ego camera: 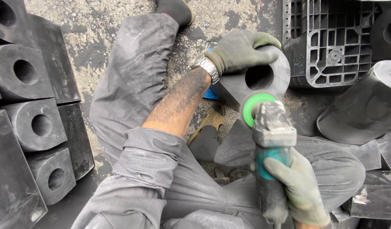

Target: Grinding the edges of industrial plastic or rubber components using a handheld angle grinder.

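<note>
Gritty concrete floor [98, 25] under me, stacked black rubber blocks [28, 76] alongside. My left hand [240, 48] clamps the holed rubber block [255, 78] against my knee; my right hand [295, 180] grips the angle grinder [269, 144], green disc [251, 108] at the block's lower edge. Best I keep the disc shallow, pressure light, block pinned firmly.

Block: black rubber block [263, 78], rounded on top, flat-sided, one round hole through its facing end; dusty grey surface.
Block pose: tipped on edge between my legs, hole turned up toward me, my gloved left hand [240, 48] clamped over its top.
Grinder: angle grinder [269, 144], teal and grey body, green disc.
Grinder pose: upright in my gloved right hand [299, 182], disc against the block's lower rim.
</note>
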